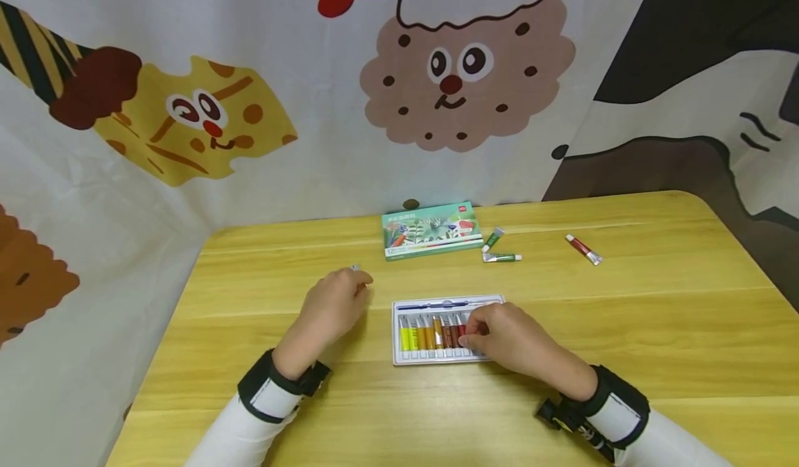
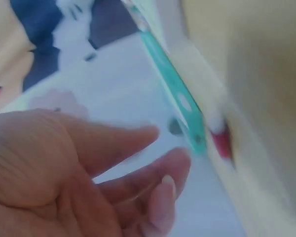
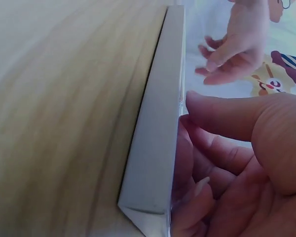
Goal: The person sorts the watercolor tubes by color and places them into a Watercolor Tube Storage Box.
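Observation:
A white tray (image 1: 399,335) on the table holds a row of paint tubes (image 1: 427,334), running from yellow through orange and brown to dark red, with a blue-handled paintbrush (image 1: 431,306) along its far side. At the tray's right part, my right hand (image 1: 514,338) pinches a dark red paint tube (image 1: 462,332) between thumb and forefinger; the hand covers the tray's right end. My left hand (image 1: 333,304) is over the table left of the tray, thumb and fingers apart, holding nothing. Near its fingertips in the left wrist view lies a red paint tube (image 2: 221,142), blurred.
Behind the tray lies a green paint box (image 1: 433,231). Beside it are two green paint tubes, one slanted (image 1: 493,239) and one flat (image 1: 502,257). Farther right is another red paint tube (image 1: 583,250). A printed cloth (image 1: 299,175) hangs along the table's back edge.

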`<action>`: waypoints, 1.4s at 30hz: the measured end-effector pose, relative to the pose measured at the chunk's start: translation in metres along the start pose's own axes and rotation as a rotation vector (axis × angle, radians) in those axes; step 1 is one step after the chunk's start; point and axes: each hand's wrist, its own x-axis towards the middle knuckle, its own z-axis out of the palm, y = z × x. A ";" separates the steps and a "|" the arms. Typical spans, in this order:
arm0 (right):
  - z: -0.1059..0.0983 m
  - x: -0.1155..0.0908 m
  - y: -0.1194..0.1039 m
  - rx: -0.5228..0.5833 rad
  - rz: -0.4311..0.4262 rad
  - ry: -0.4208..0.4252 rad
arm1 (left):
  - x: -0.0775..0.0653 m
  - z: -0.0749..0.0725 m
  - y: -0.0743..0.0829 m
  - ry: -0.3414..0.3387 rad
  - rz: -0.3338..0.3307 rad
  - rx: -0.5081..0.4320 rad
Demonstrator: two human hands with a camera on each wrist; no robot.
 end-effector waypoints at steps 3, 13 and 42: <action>-0.001 0.001 0.001 0.022 -0.019 -0.010 | 0.010 -0.003 -0.016 0.082 0.127 0.126; -0.002 0.003 0.004 0.083 -0.014 -0.034 | 0.026 0.003 -0.043 0.042 0.493 0.464; -0.019 -0.001 -0.003 0.224 -0.005 0.067 | -0.009 0.006 0.025 0.284 0.823 0.243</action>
